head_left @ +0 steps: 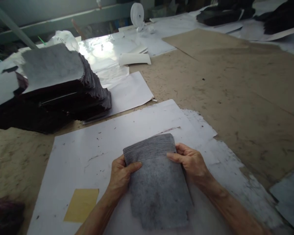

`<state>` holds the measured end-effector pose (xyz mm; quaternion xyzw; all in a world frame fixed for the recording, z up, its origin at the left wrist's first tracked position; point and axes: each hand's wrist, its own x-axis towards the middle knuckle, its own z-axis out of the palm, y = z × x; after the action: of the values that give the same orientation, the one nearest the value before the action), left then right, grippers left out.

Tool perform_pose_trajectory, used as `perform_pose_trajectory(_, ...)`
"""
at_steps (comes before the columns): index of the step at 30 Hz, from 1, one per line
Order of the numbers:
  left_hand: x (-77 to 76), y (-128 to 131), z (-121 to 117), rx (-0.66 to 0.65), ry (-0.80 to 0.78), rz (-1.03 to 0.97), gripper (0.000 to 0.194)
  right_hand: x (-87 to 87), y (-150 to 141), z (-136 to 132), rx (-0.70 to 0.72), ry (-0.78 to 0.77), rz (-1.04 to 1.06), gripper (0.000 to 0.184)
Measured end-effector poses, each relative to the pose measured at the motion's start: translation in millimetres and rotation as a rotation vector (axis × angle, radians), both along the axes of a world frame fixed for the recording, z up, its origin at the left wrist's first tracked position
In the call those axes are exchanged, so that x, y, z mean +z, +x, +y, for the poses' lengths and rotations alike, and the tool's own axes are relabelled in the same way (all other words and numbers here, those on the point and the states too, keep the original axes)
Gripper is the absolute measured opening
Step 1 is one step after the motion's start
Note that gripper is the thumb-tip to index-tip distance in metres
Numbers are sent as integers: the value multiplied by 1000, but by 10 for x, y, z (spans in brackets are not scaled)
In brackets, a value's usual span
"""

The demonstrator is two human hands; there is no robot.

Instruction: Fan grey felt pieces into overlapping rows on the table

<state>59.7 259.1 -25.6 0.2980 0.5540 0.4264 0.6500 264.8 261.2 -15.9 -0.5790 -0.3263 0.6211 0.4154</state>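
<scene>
A stack of grey fabric pieces [159, 189] is held between my two hands over white paper sheets [73, 163]. Its far edge is fanned, so many thin layers show as ridges. My left hand [121, 173] grips the left edge, thumb on top and fingers underneath, out of sight. On the opposite edge, my right hand [189, 160] pinches near the upper corner, its thumb lying across the top layer. Notches are cut into the stack's near corners. A yellow paper square [81, 205] lies on the white paper beside my left forearm.
Tall piles of grey-topped dark pieces [54, 65] stand at the left. A white roll [137, 15] is at the back of the brown table surface [235, 88]. Dark bundles [225, 14] lie at the far right, and a grey sheet [290, 199] at the right edge.
</scene>
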Motion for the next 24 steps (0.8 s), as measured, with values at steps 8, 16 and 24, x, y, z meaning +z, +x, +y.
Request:
perform_pose_trajectory(8, -41, 16, 21, 36, -38, -16, 29, -106, 5, 53, -131, -64, 43, 29)
perform_pose_trajectory(16, -45, 7, 10, 35, -49, 8, 30, -25, 12, -19, -101, 26, -169, 32)
perform_pose_trajectory(24, -37, 20, -21, 55, -60, 25, 30, -77, 297, 51, -324, 173, -520, 25)
